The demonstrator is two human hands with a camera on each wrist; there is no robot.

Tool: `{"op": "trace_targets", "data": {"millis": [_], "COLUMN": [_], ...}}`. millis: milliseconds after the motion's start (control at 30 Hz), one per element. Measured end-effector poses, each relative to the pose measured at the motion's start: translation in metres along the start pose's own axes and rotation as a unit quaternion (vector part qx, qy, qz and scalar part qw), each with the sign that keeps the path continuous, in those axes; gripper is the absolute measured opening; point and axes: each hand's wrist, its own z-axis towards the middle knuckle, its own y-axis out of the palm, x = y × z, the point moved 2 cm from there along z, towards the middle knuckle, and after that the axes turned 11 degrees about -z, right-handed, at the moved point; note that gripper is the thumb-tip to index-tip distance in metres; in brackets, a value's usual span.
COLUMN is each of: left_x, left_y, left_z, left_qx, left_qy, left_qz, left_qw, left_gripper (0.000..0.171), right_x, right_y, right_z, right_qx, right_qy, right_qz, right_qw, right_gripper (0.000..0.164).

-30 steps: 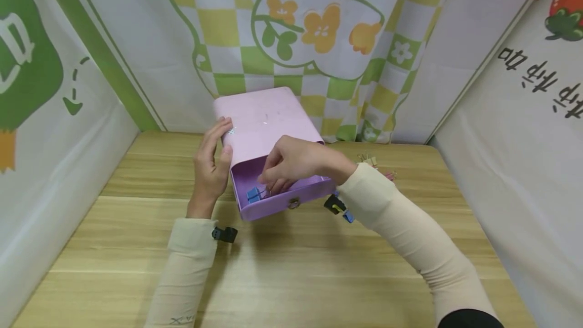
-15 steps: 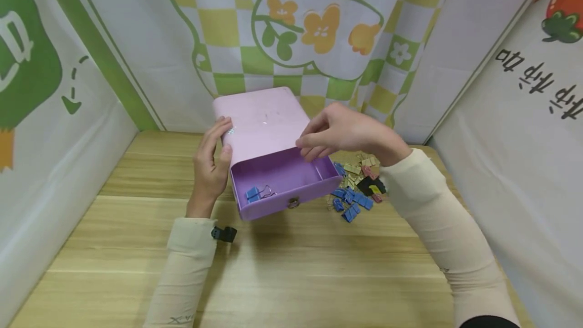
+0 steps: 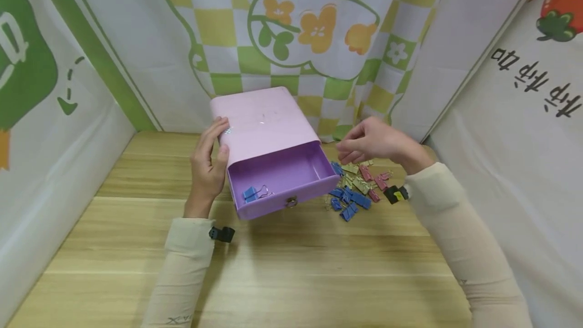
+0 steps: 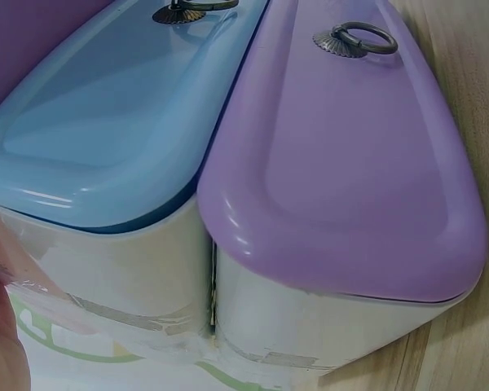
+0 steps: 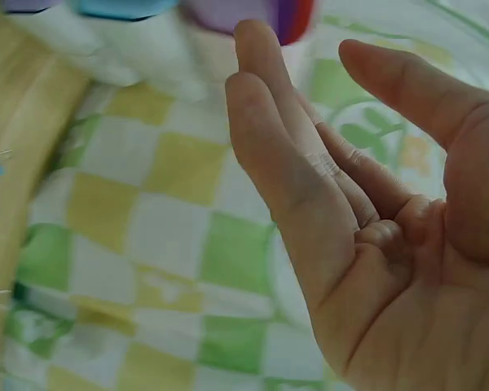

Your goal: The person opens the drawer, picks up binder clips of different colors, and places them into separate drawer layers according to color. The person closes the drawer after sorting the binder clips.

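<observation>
A drawer box with a pink casing [image 3: 264,123] stands tilted toward the back of the table, its top purple drawer [image 3: 314,191] pulled out. One blue binder clip [image 3: 250,195] lies in that drawer's front left corner. My left hand [image 3: 208,171] rests against the casing's left side with fingers extended. Right of the box, my right hand [image 3: 375,141] hovers over a heap of blue, yellow and pink binder clips [image 3: 361,186]. Between its thumb and fingers [image 5: 257,122], the right wrist view shows a gap with nothing held.
In the left wrist view, a light blue drawer [image 4: 106,138] and another purple drawer [image 4: 359,187], both with ring pulls, sit shut below. A checked curtain [image 3: 291,54] hangs behind the wooden table [image 3: 282,272], and white printed panels [image 3: 496,130] flank it.
My right hand has come out of the open drawer and moved right to above the clip heap, which is now uncovered. The left hand stays on the box.
</observation>
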Motion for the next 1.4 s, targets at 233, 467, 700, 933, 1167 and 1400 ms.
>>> {"op": "trace_targets", "data": {"millis": [233,467,700,933,1167,1400], "left_x": [0.001,0.0,0.0,0.0,0.001,0.001], "left_y": [-0.001,0.0,0.001,0.0,-0.001,-0.001], "left_z": [0.0,-0.001,-0.001,-0.001,0.0,0.0], "left_qx": [0.001,-0.002,-0.002,-0.004,-0.003,-0.007], "left_qy": [0.005,0.007,0.006,0.006,0.002,0.002], "left_qz": [0.003,0.0,-0.001,-0.007,-0.003,0.001], "left_qw": [1.0,1.0,1.0,0.9999,1.0,1.0], "left_gripper": [0.047,0.047,0.047,0.047,0.047,0.047], "right_x": [0.048,0.079,0.086,0.077,0.064,0.062], "right_y": [0.032,0.068,0.086,0.093,0.095,0.091], "right_z": [0.026,0.051,0.068,0.081,0.087,0.088], "right_qx": [-0.008,-0.002,0.032,0.038,0.037,0.058], "right_qy": [0.027,0.068,0.103,0.126,0.116,0.037], "right_qz": [0.015,-0.001,-0.031,-0.092,-0.16,-0.245], "right_qw": [0.999,0.998,0.994,0.987,0.98,0.967], "right_gripper": [0.034,0.03,0.019,0.004,0.005,0.021]}}
